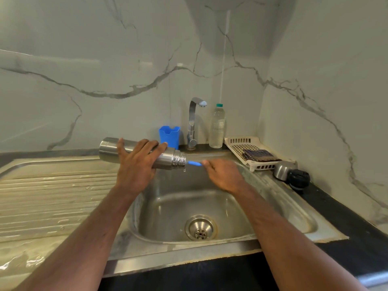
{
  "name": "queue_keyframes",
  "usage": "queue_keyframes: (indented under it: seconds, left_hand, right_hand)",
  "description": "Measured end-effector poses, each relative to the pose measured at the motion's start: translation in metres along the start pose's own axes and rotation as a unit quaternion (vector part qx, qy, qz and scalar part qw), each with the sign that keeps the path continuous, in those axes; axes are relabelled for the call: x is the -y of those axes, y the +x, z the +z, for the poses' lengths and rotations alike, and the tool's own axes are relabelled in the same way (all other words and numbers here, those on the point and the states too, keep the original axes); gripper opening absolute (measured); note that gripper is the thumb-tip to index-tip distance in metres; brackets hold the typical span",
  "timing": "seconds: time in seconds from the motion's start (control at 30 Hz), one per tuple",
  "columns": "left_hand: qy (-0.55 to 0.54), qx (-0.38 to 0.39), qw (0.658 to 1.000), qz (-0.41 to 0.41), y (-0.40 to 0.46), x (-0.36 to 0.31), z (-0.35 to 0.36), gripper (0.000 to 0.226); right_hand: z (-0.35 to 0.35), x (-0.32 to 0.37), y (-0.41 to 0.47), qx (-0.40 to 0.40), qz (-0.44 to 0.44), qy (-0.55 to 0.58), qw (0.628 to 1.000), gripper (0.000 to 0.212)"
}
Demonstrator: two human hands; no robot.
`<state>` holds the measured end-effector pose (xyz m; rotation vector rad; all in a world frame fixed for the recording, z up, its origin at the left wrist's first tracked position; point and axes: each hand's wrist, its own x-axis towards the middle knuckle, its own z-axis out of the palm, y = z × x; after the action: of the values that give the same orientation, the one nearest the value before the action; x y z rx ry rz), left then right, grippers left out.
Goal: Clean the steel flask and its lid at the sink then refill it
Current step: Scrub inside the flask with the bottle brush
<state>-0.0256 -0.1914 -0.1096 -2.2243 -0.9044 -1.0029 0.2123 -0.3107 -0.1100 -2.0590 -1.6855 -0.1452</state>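
The steel flask (142, 153) lies on its side in the air above the back left edge of the sink (279, 206), its open threaded mouth pointing right over the basin, and a drop hangs from its lip. The left hand (137, 164) wraps its grip around the flask's middle, fingers curled over the top. The right hand (225, 175) pinches the end of a blue brush handle (194, 163) whose working end is inside the mouth; that hand is blurred, so how tightly it grips I cannot tell. The lid parts, a steel cup (283, 169) and a black stopper (298, 179), rest at the sink's right rim, near a white basket (239, 141) holding a folded cloth (259, 155). The likely trouble is a slip: the steel looks wet, and a hard push of the brush could twist the flask out of the left hand into the basin. The thin handle could also slide from the wet fingertips and drop inside. With the mouth level, dirty water may run back along the body onto the wrist. The stopper sits close to the counter (357, 238) edge of the sink, where a swinging right elbow might knock it in. The tap (194, 122) appears to be off.
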Motion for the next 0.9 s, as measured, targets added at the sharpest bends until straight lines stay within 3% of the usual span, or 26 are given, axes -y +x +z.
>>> queue_keyframes:
  seconds: [0.13,0.27,0.43,0.6,0.73,0.9]
  left_hand:
    - [0.006,0.000,0.999,-0.033,0.002,0.006,0.001,0.079]
    - [-0.004,0.003,1.000,-0.008,0.006,-0.008,0.013,0.079]
    - [-0.002,-0.027,0.999,-0.028,0.007,-0.001,0.019,0.084]
    - [-0.019,-0.017,0.999,-0.025,0.001,0.000,0.020,0.074]
    - [-0.017,-0.024,0.999,-0.029,0.002,0.003,0.014,0.074]
    - [-0.020,-0.008,0.999,-0.038,0.001,0.001,0.012,0.075]
  right_hand:
    - [-0.006,-0.036,0.006,-0.030,0.023,0.001,0.999,0.036]
    - [0.008,-0.024,0.014,-0.023,-0.031,0.011,0.999,0.030]
    - [-0.001,-0.049,0.030,-0.088,-0.022,0.071,0.993,0.029]
    - [0.010,-0.029,0.027,-0.050,-0.060,0.047,0.996,0.024]
    - [-0.006,-0.047,0.020,-0.070,-0.030,0.077,0.994,0.019]
    - [0.003,-0.019,0.013,-0.036,-0.023,0.005,0.999,0.028]
